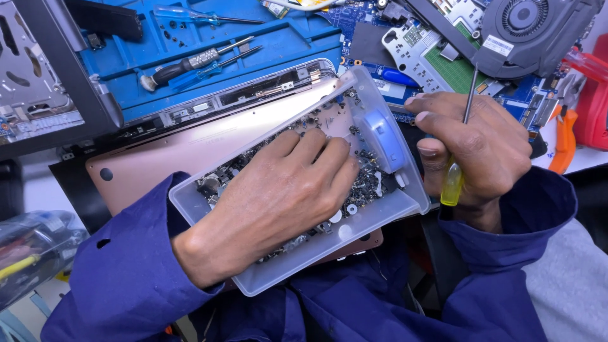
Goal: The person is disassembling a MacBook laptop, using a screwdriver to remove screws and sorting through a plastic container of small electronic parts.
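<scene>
Two hands are at work over a clear plastic rectangular tray [380, 218] filled with small dark screws and washers [367, 183]. The left hand [278, 190] lies flat inside it, fingers spread and pressing down on the loose parts — pinching nothing that shows. The right hand [481, 149] sits just beside the tray's far end, its grip closed around a yellow-handled screwdriver [457, 158] (shaft pointing away). The tray rests on a rose-gold laptop shell [190, 152], with a blue work mat [266, 44] beyond.
</scene>
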